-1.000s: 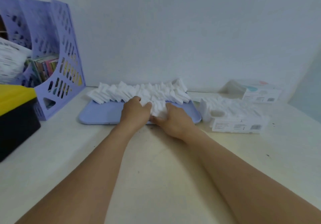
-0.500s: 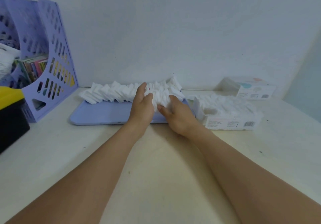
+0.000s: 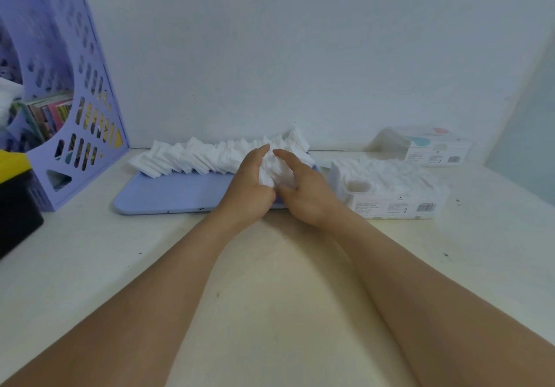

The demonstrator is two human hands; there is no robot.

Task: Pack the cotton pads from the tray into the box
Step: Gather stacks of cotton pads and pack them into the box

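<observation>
Head view: both hands' fingers pinch soft white square cotton pads (image 3: 271, 170) over flat tray (image 3: 180, 191).

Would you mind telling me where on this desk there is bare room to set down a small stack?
Bare desk lies in front of the tray, between the two forearms, and right of the open box. The tray's near-left half is bare. It is crowded along the pad row and where both hands hold pads.

One head-worn wide view looks forward and down, close over the table (image 3: 90, 266); edges perhaps warp.
</observation>
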